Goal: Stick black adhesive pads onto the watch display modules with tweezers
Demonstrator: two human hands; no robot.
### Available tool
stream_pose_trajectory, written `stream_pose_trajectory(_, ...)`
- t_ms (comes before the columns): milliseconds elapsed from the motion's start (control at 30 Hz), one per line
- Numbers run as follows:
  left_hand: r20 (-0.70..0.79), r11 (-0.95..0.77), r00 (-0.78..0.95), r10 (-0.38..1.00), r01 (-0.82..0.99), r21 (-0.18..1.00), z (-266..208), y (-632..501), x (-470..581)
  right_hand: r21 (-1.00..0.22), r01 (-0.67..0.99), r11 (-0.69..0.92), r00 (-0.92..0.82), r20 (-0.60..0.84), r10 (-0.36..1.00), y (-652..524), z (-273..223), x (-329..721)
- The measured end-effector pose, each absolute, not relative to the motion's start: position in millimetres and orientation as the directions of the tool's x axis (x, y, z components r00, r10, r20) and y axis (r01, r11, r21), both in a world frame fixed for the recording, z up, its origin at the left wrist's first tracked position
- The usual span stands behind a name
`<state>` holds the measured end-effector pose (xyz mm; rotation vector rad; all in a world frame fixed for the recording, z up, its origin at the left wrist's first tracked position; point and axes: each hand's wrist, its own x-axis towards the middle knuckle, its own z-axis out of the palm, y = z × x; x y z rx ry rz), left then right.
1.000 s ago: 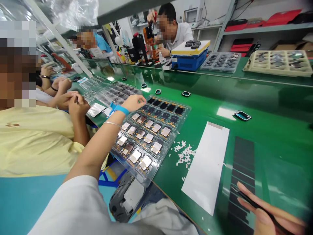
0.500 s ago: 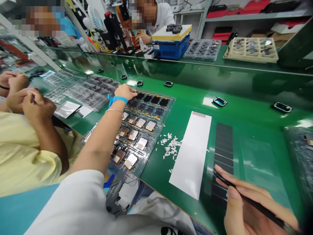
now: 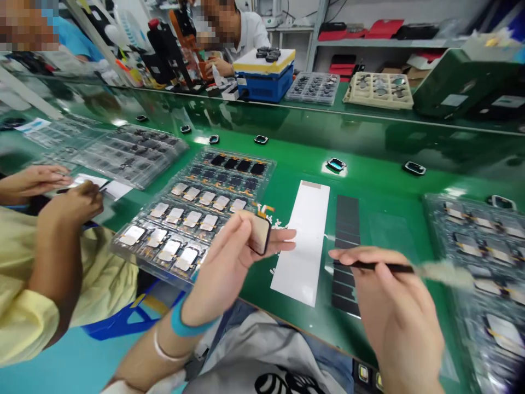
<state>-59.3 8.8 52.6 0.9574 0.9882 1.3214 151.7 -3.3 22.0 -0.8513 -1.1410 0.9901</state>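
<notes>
My left hand (image 3: 227, 260) is closed on the edges of a smartwatch screen (image 3: 261, 235), raised above the bench and tilted. A small orange flex cable (image 3: 264, 209) sticks up from its top, and two of my fingers stretch out behind it. My right hand (image 3: 396, 312) grips a slim black-handled brush (image 3: 383, 267) level, its blurred pale bristle end pointing right. Beneath that hand lies a row of black adhesive pieces (image 3: 348, 221) on a clear sheet. Between my hands is a long white strip (image 3: 303, 246). Small white bits (image 3: 278, 224) are scattered beside it, partly hidden by my left hand.
A clear tray (image 3: 268, 174) of watch screens lies left, another tray (image 3: 438, 221) right. Several watch frames, including one (image 3: 336, 164), line the bench's back. A co-worker's hands (image 3: 82, 202) work at far left. A blue box (image 3: 266, 82) stands on the raised shelf.
My left hand has come back from the far rows of the left tray and now holds a watch screen. The brush in my right hand has turned level. The view has shifted right.
</notes>
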Motion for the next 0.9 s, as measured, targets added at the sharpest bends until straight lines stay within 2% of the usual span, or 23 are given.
stream_pose_trajectory(67, -0.083, 0.086, 0.027, 0.996, -0.474, 0.876, 45.8, -0.8, -36.7, -0.924, -0.323, 0.205, 0.059, 0.196, 0.979, 7.2, 30.7, 152.9)
stream_pose_trajectory(133, -0.137, 0.144, 0.053, 0.989, -0.539, 0.83, 36.7, 3.2, -24.0, -0.901, -0.426, 0.085, 0.002, 0.093, 0.996, 18.5, 34.6, 154.6)
stream_pose_trajectory(233, -0.21, 0.219, 0.081, 0.974, -0.56, 0.799, 22.8, 16.3, -18.3, -0.858, -0.512, -0.027, -0.027, -0.015, 1.0, 31.1, 30.1, 157.7)
stream_pose_trajectory(333, -0.238, 0.242, 0.077, 0.968, -0.539, 0.807, 13.8, 21.4, -19.1, -0.871, -0.489, -0.049, -0.027, -0.04, 0.999, 33.6, 22.8, 158.2)
stream_pose_trajectory(433, -0.154, 0.176, 0.087, 0.984, -0.465, 0.868, 10.7, 18.2, -19.5, -0.95, -0.306, 0.057, 0.001, 0.06, 0.998, 25.9, 24.2, 154.3)
stream_pose_trajectory(500, -0.072, 0.101, 0.091, 0.993, -0.377, 0.92, 9.6, 15.4, -19.3, -0.978, -0.036, 0.204, 0.048, 0.202, 0.978, 17.8, 30.5, 149.5)
stream_pose_trajectory(533, -0.034, 0.061, 0.087, 0.996, -0.328, 0.943, 8.7, 14.3, -19.2, -0.951, 0.12, 0.284, 0.043, 0.291, 0.956, 13.9, 34.3, 146.6)
stream_pose_trajectory(600, 0.02, -0.001, 0.077, 0.997, -0.241, 0.971, 6.1, 13.0, -19.6, -0.814, 0.388, 0.432, -0.037, 0.455, 0.89, 8.6, 40.2, 140.7)
stream_pose_trajectory(700, 0.052, -0.036, 0.085, 0.995, -0.177, 0.983, 1.3, 12.2, -20.6, -0.555, 0.614, 0.562, -0.197, 0.581, 0.789, 7.8, 39.4, 135.3)
stream_pose_trajectory(800, 0.061, -0.05, 0.087, 0.994, -0.126, 0.991, -2.5, 11.1, -21.3, -0.356, 0.719, 0.597, -0.295, 0.621, 0.726, 11.3, 28.9, 135.6)
stream_pose_trajectory(900, 0.074, -0.068, 0.075, 0.994, -0.079, 0.995, -4.9, 9.0, -22.0, -0.27, 0.737, 0.62, -0.351, 0.631, 0.692, 13.6, 18.7, 137.8)
